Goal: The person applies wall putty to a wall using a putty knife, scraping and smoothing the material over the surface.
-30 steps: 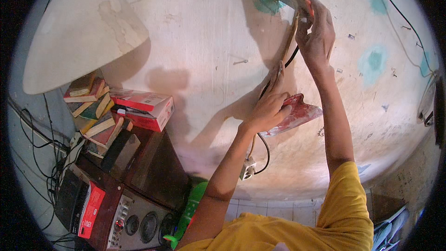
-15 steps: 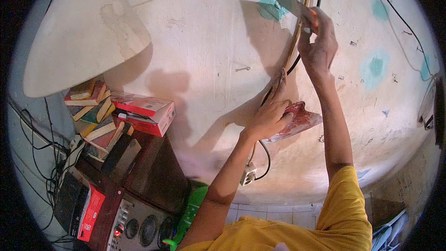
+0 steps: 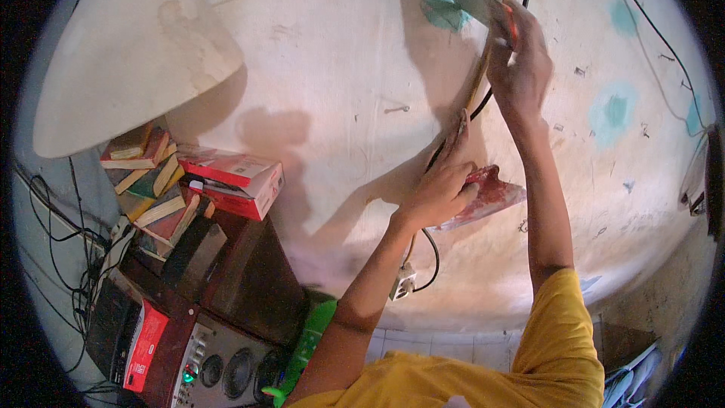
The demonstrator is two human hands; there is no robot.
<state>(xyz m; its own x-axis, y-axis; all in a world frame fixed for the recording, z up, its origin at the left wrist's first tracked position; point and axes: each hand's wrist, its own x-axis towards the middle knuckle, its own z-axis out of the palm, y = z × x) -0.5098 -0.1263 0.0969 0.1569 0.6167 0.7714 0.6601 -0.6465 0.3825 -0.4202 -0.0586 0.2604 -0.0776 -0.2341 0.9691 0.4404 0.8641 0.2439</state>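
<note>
My right hand (image 3: 522, 75) is raised in front of the wall, its fingers wrapped round the orange handle of a putty knife (image 3: 472, 1). The wide grey blade points up and left, in front of a teal patch (image 3: 444, 17) on the wall. Lower down, my left hand (image 3: 438, 190) grips a flat piece with a red, white-smeared face (image 3: 495, 195); its exact kind is unclear. One left finger stretches upward beside a brown cable (image 3: 482, 79) and a black cable (image 3: 479, 109). Whether the blade touches the wall cannot be seen.
A white socket block (image 3: 403, 284) hangs below my left hand. On the left stand a large pale shade-like panel (image 3: 128, 53), stacked books (image 3: 155, 196), a red-and-white box (image 3: 242, 181) and a speaker (image 3: 234, 363). Another teal patch (image 3: 613, 112) and a nail (image 3: 396, 109) show on the wall.
My right hand and the putty knife have shifted very slightly, about as much as the whole view. My left hand keeps its grip. The speaker's small light has turned from red to green.
</note>
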